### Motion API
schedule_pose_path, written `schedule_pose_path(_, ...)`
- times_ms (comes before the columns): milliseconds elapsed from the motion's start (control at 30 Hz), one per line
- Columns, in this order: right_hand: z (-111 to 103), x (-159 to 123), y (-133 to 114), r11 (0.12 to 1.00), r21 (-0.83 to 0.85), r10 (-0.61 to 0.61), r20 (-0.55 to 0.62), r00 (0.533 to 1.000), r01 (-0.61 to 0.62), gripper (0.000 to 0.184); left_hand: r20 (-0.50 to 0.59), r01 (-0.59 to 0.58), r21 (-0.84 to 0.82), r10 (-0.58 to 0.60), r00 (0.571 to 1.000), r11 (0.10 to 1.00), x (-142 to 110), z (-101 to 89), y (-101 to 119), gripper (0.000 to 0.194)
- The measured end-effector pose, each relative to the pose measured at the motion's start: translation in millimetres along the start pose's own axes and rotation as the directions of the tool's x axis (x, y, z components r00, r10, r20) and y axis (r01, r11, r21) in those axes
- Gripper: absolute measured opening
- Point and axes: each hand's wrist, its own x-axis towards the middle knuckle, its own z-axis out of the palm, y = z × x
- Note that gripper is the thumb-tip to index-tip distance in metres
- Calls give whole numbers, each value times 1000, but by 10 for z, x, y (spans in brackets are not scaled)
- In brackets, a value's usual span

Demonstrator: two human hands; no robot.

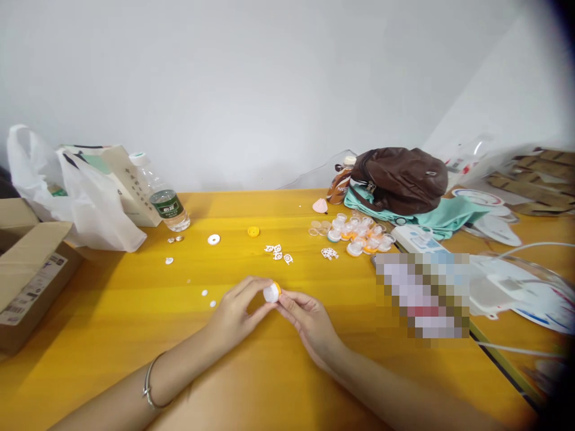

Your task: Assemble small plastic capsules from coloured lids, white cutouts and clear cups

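A small round white and orange capsule is pinched between both hands just above the yellow table. My left hand grips it from the left with fingertips closed on it. My right hand presses it from the right, fingers curled. A bracelet sits on my left wrist. Beyond the hands lie small white cut-out pieces, a white ring and an orange cap.
A heap of clear and orange capsules lies at the right, beside a brown bag on teal cloth. A water bottle, a white plastic bag and a cardboard box stand at the left. A power strip and cables lie right.
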Motion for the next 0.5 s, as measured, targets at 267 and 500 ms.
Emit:
schedule_pose_path(267, 30, 13, -43, 999, 40, 23, -12, 1000, -23, 17, 16, -30, -28, 31, 999, 999, -30, -3, -4, 30)
schedule_pose_path(500, 20, 3, -2, 995, 95, 12, -15, 1000, -10, 11, -146, -51, -6, 49, 988, 999, -81, 38, 7, 35)
